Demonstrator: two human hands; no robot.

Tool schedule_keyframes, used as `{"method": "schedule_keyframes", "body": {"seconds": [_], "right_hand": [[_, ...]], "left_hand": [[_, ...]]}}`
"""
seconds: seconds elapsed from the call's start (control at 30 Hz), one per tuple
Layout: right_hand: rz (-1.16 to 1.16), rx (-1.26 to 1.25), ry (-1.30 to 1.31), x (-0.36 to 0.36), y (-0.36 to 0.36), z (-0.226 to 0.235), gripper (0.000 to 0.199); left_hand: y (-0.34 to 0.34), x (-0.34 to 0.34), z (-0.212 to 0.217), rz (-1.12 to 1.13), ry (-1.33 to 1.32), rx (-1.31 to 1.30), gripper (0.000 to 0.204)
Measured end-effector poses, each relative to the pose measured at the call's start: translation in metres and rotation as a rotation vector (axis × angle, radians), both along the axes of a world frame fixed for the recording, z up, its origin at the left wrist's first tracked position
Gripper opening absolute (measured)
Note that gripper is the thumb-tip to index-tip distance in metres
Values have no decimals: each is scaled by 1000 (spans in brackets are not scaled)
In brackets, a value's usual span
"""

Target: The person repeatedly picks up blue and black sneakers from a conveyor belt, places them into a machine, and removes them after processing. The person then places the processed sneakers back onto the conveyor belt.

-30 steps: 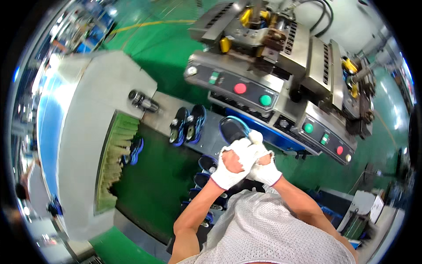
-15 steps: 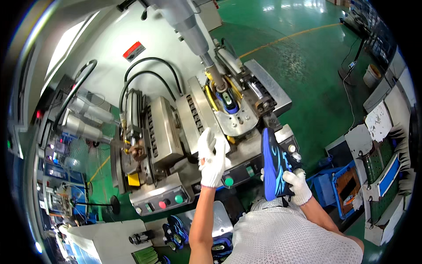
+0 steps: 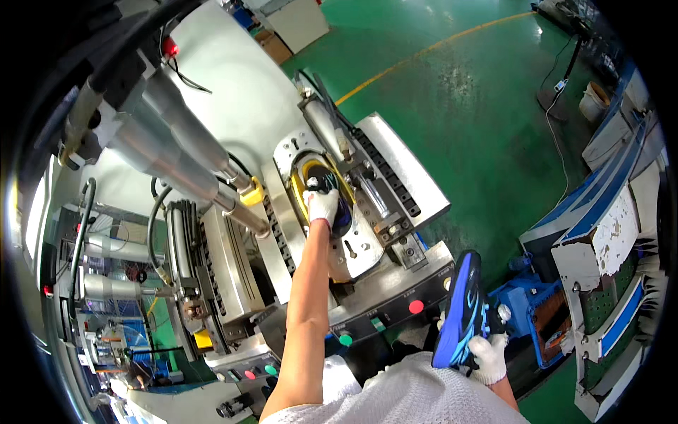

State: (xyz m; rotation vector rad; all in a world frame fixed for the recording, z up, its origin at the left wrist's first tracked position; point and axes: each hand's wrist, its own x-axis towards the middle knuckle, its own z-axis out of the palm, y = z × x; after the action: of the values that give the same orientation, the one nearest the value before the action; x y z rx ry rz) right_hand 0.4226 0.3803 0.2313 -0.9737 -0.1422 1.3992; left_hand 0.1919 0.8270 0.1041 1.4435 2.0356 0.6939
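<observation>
Since the earlier frame, the left grip (image 3: 323,206) has advanced from the front of the machine into its right-hand station, and the press rod (image 3: 244,215) has moved off the seated shoe (image 3: 343,214) and now stands to its left.

The left grip is closed on the upper part of the seated shoe; the fingertips are partly hidden. This shoe lies in the cradle between yellow pads (image 3: 299,189), on a slotted metal plate (image 3: 362,247).

The right grip (image 3: 489,357) grasps the held shoe (image 3: 460,311) in front of the machine, at the person's right side. The held shoe is nearly upright, toe end up and slightly tilted, with its blue sole facing left and its black upper facing right. A silver knob (image 3: 503,313) projects from its opening.

Both grips wear white gloves. The control panel below the cradle carries a red button (image 3: 416,307) and a green button (image 3: 345,340). A blue crate (image 3: 519,304) stands on the green floor (image 3: 452,162) to the right.
</observation>
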Motion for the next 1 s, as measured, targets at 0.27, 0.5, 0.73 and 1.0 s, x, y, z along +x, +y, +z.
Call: {"method": "schedule_keyframes", "body": {"seconds": [0.27, 0.5, 0.73, 1.0], "right_hand": [[120, 14, -404, -22, 72, -9, 43], [622, -52, -604, -89, 332, -11, 44], [239, 104, -1938, -193, 469, -149, 52], [816, 131, -1677, -172, 480, -121, 47]], "left_hand": [[-127, -80, 111, -148, -332, 206, 61], [-351, -187, 152, -168, -339, -305, 61], [-568, -230, 51, 306, 179, -683, 90], [-597, -230, -88, 952, 174, -80, 78]]}}
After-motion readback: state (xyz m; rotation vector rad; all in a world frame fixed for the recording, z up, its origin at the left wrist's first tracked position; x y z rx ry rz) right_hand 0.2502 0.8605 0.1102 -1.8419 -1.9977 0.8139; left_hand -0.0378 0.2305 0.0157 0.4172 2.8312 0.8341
